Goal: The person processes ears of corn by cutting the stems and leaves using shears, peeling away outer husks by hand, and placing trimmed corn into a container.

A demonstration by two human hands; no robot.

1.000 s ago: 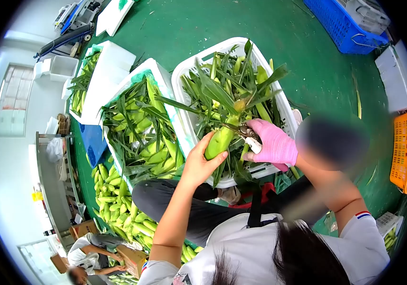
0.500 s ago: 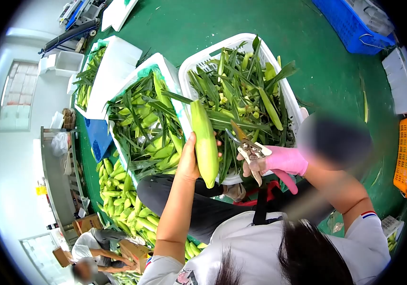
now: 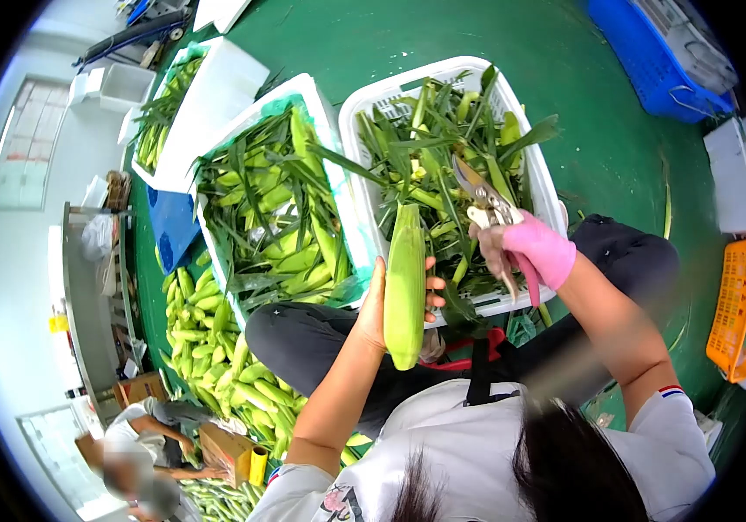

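Note:
A green corn cob in its husk (image 3: 404,296) stands nearly upright in my left hand (image 3: 377,309), the bare fingers wrapped round its far side. In a pink glove, my right hand (image 3: 530,252) grips pruning shears (image 3: 484,198) by their handles, blades pointing up and left. The shears are apart from the cob, above a white plastic basket (image 3: 554,204) piled with cut leaves and husk trimmings (image 3: 430,170). Left of the basket stands a white foam box (image 3: 325,113) holding husked-on corn (image 3: 282,252) and long leaves.
A large heap of corn (image 3: 216,339) lies on the green floor at left. Behind are another foam box (image 3: 229,104) and a blue crate (image 3: 651,61); an orange crate (image 3: 732,304) stands at right. A co-worker (image 3: 151,435) handles a cardboard box (image 3: 225,452) at lower left.
The cob in my left hand has shifted slightly right and down and turned more upright. My right hand with the shears has moved up and right, away from the cob.

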